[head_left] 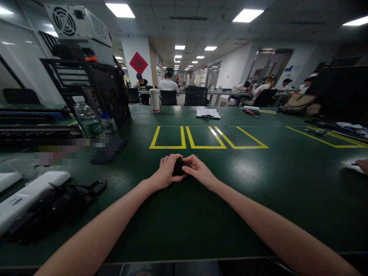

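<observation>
A small black object (178, 167) is between my two hands, just above or on the green table (184, 218); its kind is not clear. My left hand (168, 171) wraps round it from the left, thumb below and fingers over the top. From the right, my right hand (199, 171) pinches at its side with thumb and forefinger. Something thin may be between those fingertips, but it is too small to make out. Just beyond the hands, yellow tape outlines (168, 147) mark the tabletop.
At left are a computer case (106, 90), a water bottle (87, 119), a white power strip (34, 195) and black cables (57, 207). A white cup (155, 101) and a clipboard (208, 112) stand farther back. Another person's hand (362, 165) shows at the right edge.
</observation>
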`<state>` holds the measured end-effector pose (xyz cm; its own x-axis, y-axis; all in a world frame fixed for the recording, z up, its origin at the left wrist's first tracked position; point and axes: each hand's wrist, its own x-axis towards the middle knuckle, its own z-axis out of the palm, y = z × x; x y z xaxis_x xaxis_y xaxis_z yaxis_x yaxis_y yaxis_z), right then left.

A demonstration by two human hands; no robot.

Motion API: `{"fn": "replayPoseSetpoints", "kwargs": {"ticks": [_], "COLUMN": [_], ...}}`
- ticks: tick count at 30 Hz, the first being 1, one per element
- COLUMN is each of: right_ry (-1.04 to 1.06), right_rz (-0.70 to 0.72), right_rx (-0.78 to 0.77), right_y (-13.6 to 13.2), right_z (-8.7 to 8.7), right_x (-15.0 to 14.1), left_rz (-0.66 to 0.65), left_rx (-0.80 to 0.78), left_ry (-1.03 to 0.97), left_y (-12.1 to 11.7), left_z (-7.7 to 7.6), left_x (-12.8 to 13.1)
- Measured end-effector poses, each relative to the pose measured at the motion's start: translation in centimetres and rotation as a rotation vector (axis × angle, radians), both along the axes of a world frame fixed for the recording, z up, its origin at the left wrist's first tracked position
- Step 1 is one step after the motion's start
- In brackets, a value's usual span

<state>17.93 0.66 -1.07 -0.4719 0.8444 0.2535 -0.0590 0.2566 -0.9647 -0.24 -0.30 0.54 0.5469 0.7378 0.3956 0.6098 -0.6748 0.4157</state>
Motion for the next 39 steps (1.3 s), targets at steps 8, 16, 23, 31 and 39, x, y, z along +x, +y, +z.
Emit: {"fn": "replayPoseSetpoints", "kwargs": {"ticks": [8, 16, 23, 31, 39], "right_ry": [-0.022, -0.048, -0.014, -0.046, -0.004], "right_rz": [-0.015, 0.009, 0.007, -0.003, 0.014], "right_rx": [0.006, 0.014, 0.004, -0.003, 0.012], "right_y": [0.1, 0.5, 0.1, 0.3, -0.1], "right_z": [0.0, -0.4, -0.2, -0.2, 0.0], "right_x": [0.0, 0.0, 0.0, 0.1, 0.0], "left_rz": [0.029, 0.021, 0.027, 0.014, 0.035], "left_rx": [0.032, 0.042, 0.039, 0.008, 0.023], "left_ry": [-0.007, 0.003, 0.002, 0.010, -0.007], "left_y": [0.7, 0.5, 0.6, 0.2, 0.7], "left_z": [-1.1, -0.8, -0.9, -0.2, -1.0], "left_x": [0.1, 0.1, 0.1, 0.0, 0.1]}}
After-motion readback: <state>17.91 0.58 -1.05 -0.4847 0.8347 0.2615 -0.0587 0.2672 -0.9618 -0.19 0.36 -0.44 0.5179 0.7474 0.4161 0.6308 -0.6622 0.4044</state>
